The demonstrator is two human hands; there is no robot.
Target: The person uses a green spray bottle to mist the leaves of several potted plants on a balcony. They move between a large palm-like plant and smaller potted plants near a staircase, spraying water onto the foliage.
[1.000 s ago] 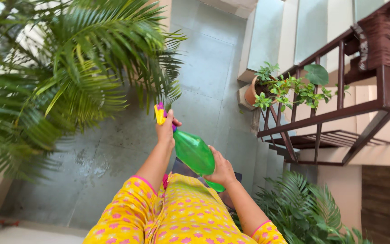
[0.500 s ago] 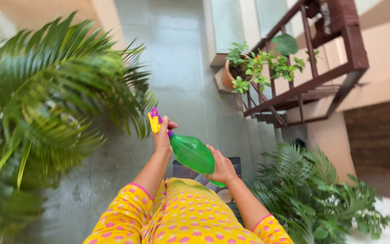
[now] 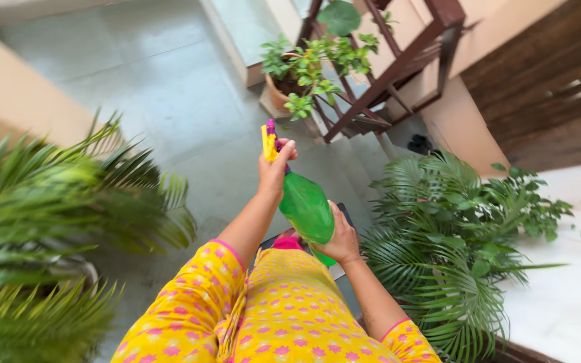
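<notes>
A green plastic spray bottle (image 3: 306,206) with a yellow and purple trigger head (image 3: 268,138) is held out in front of me at chest height. My left hand (image 3: 274,171) grips the neck, fingers wrapped at the trigger. My right hand (image 3: 341,238) cups the bottom of the bottle from the right. The nozzle points away from me over the grey tiled floor, between a palm plant (image 3: 42,228) on the left and a leafy palm (image 3: 458,235) on the right. My yellow flowered sleeves fill the bottom of the view.
A terracotta pot with a small green plant (image 3: 297,70) stands at the foot of a brown metal stair railing (image 3: 398,60). Grey steps (image 3: 344,161) drop away ahead. A white ledge (image 3: 573,296) lies at right, and a dark wooden door (image 3: 546,87) is beyond.
The view has swung to the right: the left palm slid down and left, the right palm and white ledge came into view. Both hands kept hold of the bottle, now raised slightly.
</notes>
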